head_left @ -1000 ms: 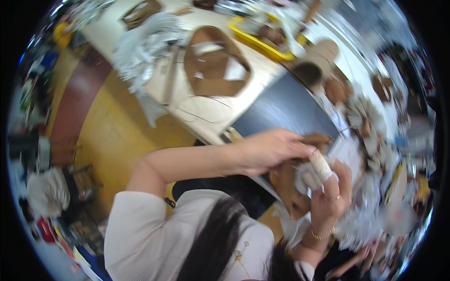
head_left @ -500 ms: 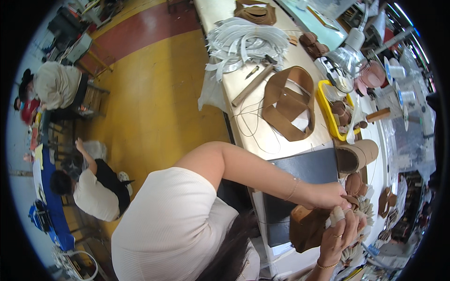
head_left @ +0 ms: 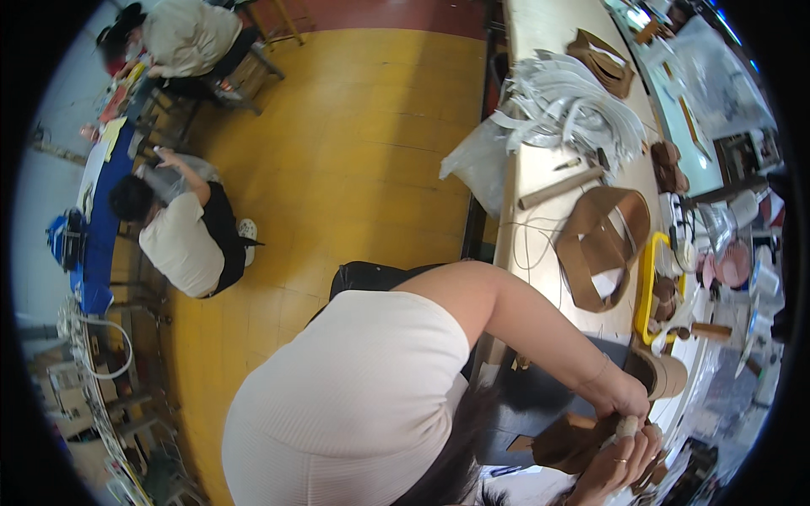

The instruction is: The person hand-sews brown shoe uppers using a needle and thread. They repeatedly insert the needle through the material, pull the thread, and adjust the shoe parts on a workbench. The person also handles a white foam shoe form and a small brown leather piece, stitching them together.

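My left hand reaches across from the left, fingers curled in at the top edge of a brown leather-like piece. Close below it is my right hand, with pale wraps on fingertips and a ring; its fingers bend around the same piece. Both hands meet at the piece's right end, so the exact pinch points are hidden. The brown piece hangs over a dark board on the bench.
Beyond the hands stand a brown tube and a yellow basket of small brown parts. Farther up the bench lie a large brown band loop, a hammer and a heap of white strips. A seated co-worker is across the floor.
My view has swung left, so the bench and its things sit farther right and the hands lower right. Both hands remain together at the brown piece.
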